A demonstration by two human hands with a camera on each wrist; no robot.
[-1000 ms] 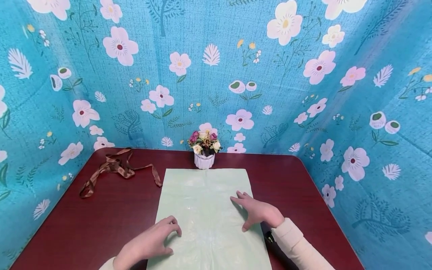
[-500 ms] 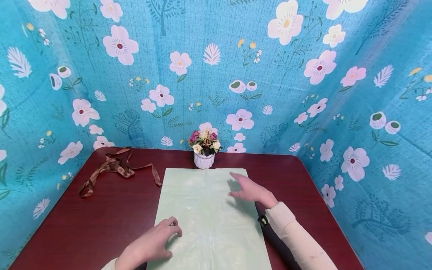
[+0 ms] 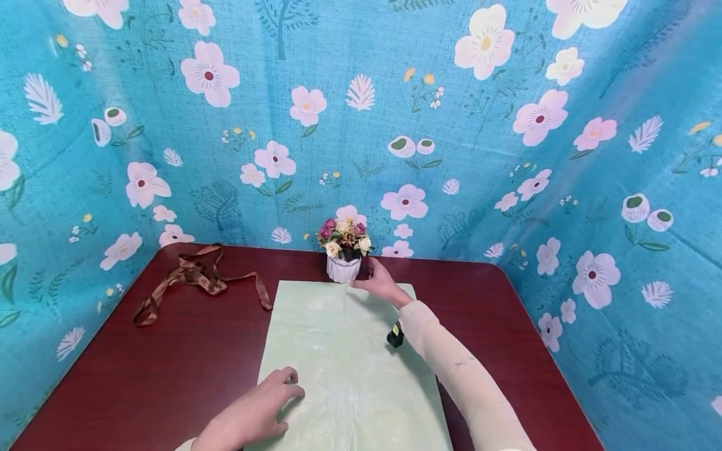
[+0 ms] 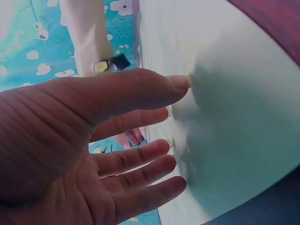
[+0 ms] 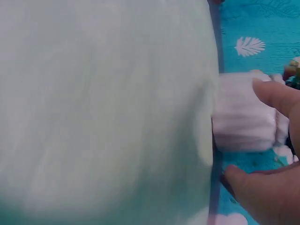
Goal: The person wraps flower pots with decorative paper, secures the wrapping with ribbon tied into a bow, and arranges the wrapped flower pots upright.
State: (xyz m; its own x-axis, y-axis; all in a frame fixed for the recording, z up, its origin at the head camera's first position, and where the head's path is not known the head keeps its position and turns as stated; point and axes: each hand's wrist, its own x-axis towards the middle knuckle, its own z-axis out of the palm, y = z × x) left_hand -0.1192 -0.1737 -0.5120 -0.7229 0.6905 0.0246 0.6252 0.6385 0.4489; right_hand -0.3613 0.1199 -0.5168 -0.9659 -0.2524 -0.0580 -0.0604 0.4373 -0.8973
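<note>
A white ribbed pot [image 3: 342,270] of purple and cream flowers [image 3: 345,237] stands at the back of the dark red table. My right hand [image 3: 381,285] reaches to its right side, with thumb and fingers spread apart. In the right wrist view those fingers [image 5: 260,190] frame the pot [image 5: 243,115], and a gap shows below it. A pale green sheet of wrapping paper [image 3: 321,344] lies flat in front of the pot. My left hand [image 3: 256,407] stays over the paper's near left part, its loosely bent fingertips [image 4: 159,145] right at the surface and holding nothing.
A brown ribbon [image 3: 194,275] lies loosely tangled at the table's back left. A dark strapped device [image 3: 396,335] hangs under my right wrist. Blue flowered cloth [image 3: 350,163] walls in the back and both sides of the table [image 3: 186,351].
My right hand has moved forward and left from over the paper's right side to beside the flower pot. The left hand has stayed in place, and the head view has shifted slightly.
</note>
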